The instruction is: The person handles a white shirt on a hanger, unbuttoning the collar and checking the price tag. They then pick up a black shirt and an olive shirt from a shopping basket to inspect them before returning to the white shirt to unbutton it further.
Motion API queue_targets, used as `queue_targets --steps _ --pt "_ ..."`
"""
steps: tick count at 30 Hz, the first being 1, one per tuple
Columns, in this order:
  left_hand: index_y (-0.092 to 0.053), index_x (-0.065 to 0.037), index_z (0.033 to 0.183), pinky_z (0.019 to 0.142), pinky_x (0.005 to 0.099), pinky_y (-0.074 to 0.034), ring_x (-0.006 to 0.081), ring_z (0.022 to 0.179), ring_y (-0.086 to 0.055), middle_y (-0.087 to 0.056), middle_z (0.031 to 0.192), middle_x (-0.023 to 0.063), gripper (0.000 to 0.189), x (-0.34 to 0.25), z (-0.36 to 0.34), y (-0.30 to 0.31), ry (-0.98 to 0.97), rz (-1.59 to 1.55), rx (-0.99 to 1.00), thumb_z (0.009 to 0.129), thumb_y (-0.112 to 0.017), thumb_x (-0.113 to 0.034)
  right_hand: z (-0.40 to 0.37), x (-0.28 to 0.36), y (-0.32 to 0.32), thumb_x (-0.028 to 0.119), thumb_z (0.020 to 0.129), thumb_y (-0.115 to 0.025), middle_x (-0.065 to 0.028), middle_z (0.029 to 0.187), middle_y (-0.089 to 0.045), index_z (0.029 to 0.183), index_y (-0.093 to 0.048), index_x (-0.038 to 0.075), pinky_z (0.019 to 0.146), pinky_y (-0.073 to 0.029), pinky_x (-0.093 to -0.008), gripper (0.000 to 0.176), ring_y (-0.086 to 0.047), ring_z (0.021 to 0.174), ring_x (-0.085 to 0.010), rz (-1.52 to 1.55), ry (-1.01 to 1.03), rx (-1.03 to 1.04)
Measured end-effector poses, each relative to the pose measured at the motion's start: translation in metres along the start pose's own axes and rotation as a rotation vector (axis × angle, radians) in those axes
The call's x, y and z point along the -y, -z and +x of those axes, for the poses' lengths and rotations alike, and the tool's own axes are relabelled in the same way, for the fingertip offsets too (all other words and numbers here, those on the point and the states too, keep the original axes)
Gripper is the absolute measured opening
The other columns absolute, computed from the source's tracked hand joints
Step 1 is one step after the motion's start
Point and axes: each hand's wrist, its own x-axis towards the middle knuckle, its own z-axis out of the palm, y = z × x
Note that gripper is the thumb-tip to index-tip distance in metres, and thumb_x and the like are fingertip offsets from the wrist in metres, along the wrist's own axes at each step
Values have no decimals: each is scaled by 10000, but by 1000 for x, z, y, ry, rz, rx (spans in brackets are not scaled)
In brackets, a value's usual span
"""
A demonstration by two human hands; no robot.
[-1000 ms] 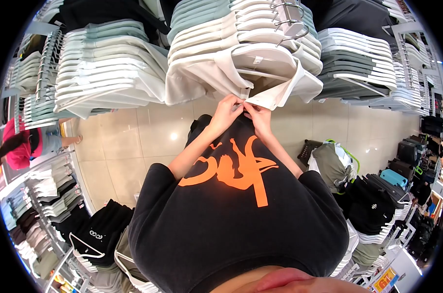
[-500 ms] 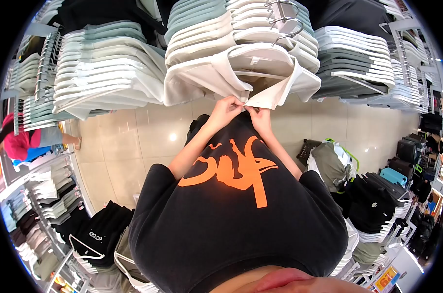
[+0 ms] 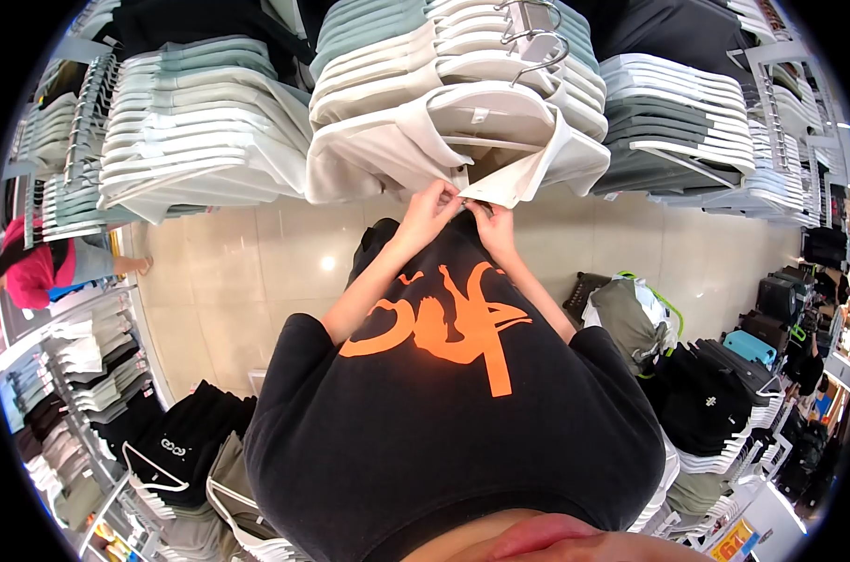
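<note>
A cream collared shirt (image 3: 359, 159) hangs on a white hanger (image 3: 490, 142) at the front of a rack, its collar spread and its neck gap open. At the lower end of that gap, my left hand (image 3: 428, 217) pinches the front edge of the shirt. My right hand (image 3: 492, 228) is close beside it, thumb and fingers closed on the other front edge, just under the right collar flap (image 3: 514, 183). The fingertips of both hands almost meet. Any button between them is too small to make out.
More shirts in white and pale green (image 3: 200, 122) hang to the left, and grey ones (image 3: 687, 126) to the right. A bag-like bundle (image 3: 631, 318) stands on the tiled floor (image 3: 256, 262). Black garments (image 3: 710, 393) hang behind at right. A person in pink (image 3: 36, 267) is at far left.
Both hands keep their pinch on the shirt front, with small finger shifts. The right collar flap looks slightly turned. The whole view has moved a little.
</note>
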Motion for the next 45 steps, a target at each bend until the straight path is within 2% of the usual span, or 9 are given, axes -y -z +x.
queue_targets --steps 5,10,13,17,20,28,33,36,45 --pt "-487 21 817 643 328 -461 282 714 -592 -594 775 147 136 -4 6 -4 -177 155 -70 797 -589 -67 6 34 5 157 764 -646 -100 719 -634 846 -636 -3 639 -458 -309 180 -603 669 -207 -103 83 -89" --pt "-488 17 792 649 356 -445 318 725 -572 -573 749 152 132 -16 2 -14 -153 317 -78 754 -605 -31 14 64 16 150 791 -634 -81 761 -637 853 -607 -41 646 -449 -269 203 -582 686 -122 -60 -49 -79" --pt "-524 22 819 691 316 -468 273 745 -592 -580 789 138 123 -14 1 -22 -169 394 -84 747 -612 -27 21 56 14 172 803 -619 -107 781 -631 875 -577 -60 659 -440 -281 247 -568 733 -117 220 -62 -211" --pt "-561 5 880 651 323 -470 244 704 -585 -576 833 124 156 -14 4 -34 -310 318 -395 741 -624 -25 16 47 33 130 813 -601 -98 853 -620 940 -559 -46 698 -437 -267 221 -557 786 -117 180 -45 -71" --pt "-563 -28 911 659 350 -472 261 746 -582 -556 821 122 181 -26 12 -35 -187 408 -535 745 -629 -55 12 48 47 93 816 -588 -91 899 -611 993 -539 -42 715 -436 -267 227 -557 813 -124 209 -15 -50" --pt "-590 -19 889 630 361 -462 282 738 -571 -535 890 120 166 -22 29 -64 -199 467 -694 740 -647 -68 2 41 63 65 819 -586 -63 888 -593 962 -519 -27 729 -417 -233 183 -543 828 -92 377 -90 58" --pt "-620 -8 877 684 347 -463 278 788 -586 -571 919 130 174 -21 28 -71 -151 148 -722 709 -660 -25 10 44 72 65 816 -589 -52 883 -590 956 -520 -21 735 -414 -233 179 -534 821 -94 362 -88 58" --pt "-640 -14 856 674 338 -467 277 781 -595 -584 888 127 163 -26 19 -74 -53 390 -745 696 -667 -9 15 39 69 59 812 -591 -56 888 -596 965 -524 -26 744 -421 -242 187 -543 830 -100 392 -89 22" --pt "-635 -21 855 655 331 -477 274 760 -611 -619 863 130 180 -25 6 -81 -267 326 -660 682 -680 2 27 45 59 -7 795 -598 -73 975 -588 1025 -500 -19 804 -434 -260 251 -561 903 -124 325 27 137"
